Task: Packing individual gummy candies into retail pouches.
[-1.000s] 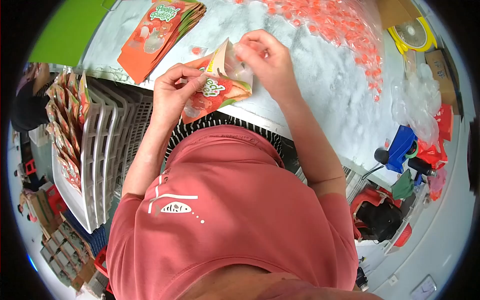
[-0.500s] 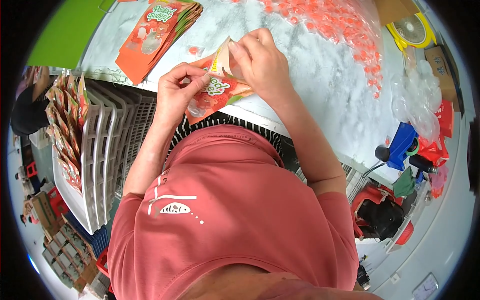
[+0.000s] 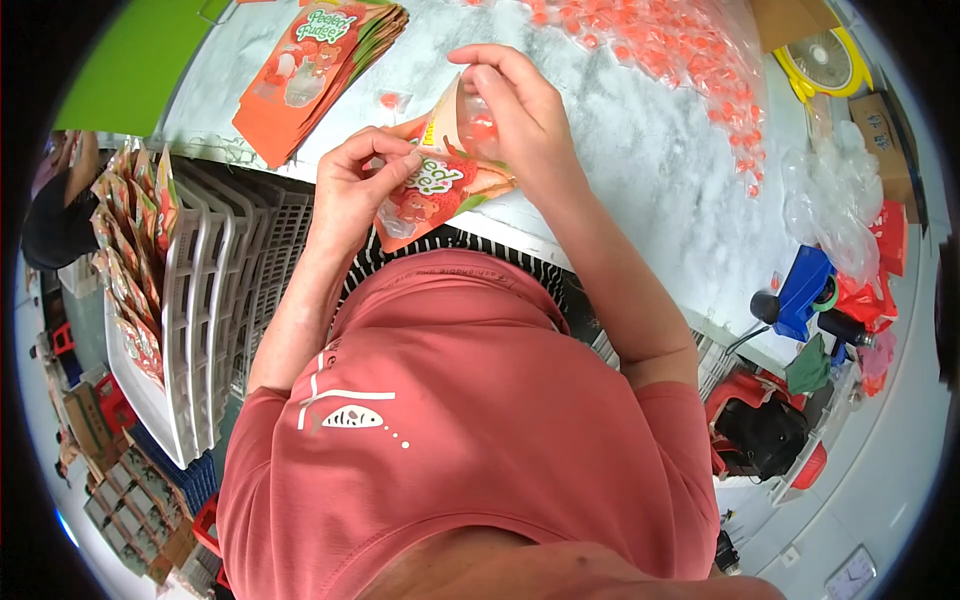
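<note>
A red-orange printed candy pouch point(image 3: 432, 185) is tilted near the table's front edge, its cream inner side showing at the parted mouth. My left hand point(image 3: 358, 180) pinches the pouch's left side between thumb and fingers. Over the mouth's right side is my right hand point(image 3: 525, 115), its thumb and upper fingers apart and reaching left; its lower fingers are partly hidden. Just below those fingers, a clear-wrapped red candy point(image 3: 480, 125) shows at the pouch mouth; whether the hand touches it I cannot tell. A single wrapped candy point(image 3: 390, 101) lies on the table behind my left hand.
A stack of flat pouches point(image 3: 300, 85) lies at the back left. Many wrapped red candies point(image 3: 680, 60) spread across the back right of the marbled table point(image 3: 640, 190). Filled pouches point(image 3: 135, 250) stand in stacked white crates point(image 3: 200, 300) at left. A yellow fan point(image 3: 825, 62) stands far right.
My right hand has let go of the pouch's upper edge and its fingers have spread and risen slightly. A red candy now shows at the mouth. My left hand keeps its pinch.
</note>
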A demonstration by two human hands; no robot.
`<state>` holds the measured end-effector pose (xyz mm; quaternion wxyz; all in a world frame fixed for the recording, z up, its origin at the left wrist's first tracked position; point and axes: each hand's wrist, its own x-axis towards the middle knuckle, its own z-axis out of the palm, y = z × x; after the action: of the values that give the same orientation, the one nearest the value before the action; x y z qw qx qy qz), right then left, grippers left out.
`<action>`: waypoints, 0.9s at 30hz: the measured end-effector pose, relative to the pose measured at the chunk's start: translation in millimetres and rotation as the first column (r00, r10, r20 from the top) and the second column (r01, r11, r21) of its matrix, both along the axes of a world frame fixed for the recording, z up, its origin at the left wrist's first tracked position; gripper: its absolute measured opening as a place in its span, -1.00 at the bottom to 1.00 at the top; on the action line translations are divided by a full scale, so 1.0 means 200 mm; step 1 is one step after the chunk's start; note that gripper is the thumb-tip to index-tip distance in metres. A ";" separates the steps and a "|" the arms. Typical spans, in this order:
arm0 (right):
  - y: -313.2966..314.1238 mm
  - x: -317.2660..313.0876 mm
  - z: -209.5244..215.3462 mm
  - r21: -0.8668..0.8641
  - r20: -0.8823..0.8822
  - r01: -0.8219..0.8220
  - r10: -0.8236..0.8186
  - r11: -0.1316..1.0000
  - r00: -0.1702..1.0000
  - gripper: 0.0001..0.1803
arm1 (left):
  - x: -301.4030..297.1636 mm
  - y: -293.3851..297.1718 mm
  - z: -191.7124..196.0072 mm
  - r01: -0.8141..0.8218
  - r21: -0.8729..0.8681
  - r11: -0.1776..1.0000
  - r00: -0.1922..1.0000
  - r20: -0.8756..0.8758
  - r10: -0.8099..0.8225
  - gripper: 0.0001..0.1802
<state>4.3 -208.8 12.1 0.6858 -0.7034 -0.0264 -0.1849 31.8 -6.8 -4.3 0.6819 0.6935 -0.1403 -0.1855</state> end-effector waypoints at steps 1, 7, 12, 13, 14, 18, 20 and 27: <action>0.00 -0.02 0.01 -0.002 0.000 -0.001 0.001 1.000 1.000 -0.72 | 0.00 0.01 0.00 -0.001 -0.002 1.000 1.000 0.000 0.001 -0.95; -0.03 -0.12 -0.02 0.074 0.172 -0.114 0.100 0.991 0.980 -0.69 | -0.01 0.04 0.01 0.016 -0.089 0.996 0.999 -0.028 -0.018 -0.94; -0.18 -0.11 -0.29 -0.557 0.268 0.380 -0.274 0.738 0.924 -0.65 | 0.05 0.28 0.09 -0.055 -0.260 0.964 0.998 0.028 0.064 -0.88; -0.19 -0.09 -0.40 -0.601 0.179 0.309 -0.253 0.737 0.951 -0.41 | 0.02 0.31 0.13 -0.041 -0.269 0.962 0.993 0.100 0.070 -0.89; -0.17 -0.08 -0.44 -0.598 0.181 0.299 -0.238 0.743 0.954 -0.41 | 0.01 0.38 0.14 -0.068 -0.223 0.972 0.993 0.077 0.087 -0.89; -0.03 0.03 -0.50 -0.776 0.102 0.153 -0.118 0.612 0.988 -0.04 | 0.01 0.56 0.15 -0.127 -0.258 0.958 0.977 0.137 0.167 -0.90; 0.07 0.12 -0.47 -0.817 0.056 0.065 -0.033 0.573 0.998 -0.04 | 0.00 0.61 0.16 -0.162 -0.269 0.949 0.970 0.133 0.203 -0.90; 0.24 0.28 -0.48 -0.914 0.083 -0.026 0.250 0.404 0.965 -0.41 | -0.04 0.66 0.10 -0.182 -0.192 0.964 0.962 0.170 0.216 -0.86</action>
<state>61.0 -161.1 -84.2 0.2033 -0.9335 -0.2510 -0.1554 24.7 125.6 16.3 0.7388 0.6561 -0.1498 -0.0359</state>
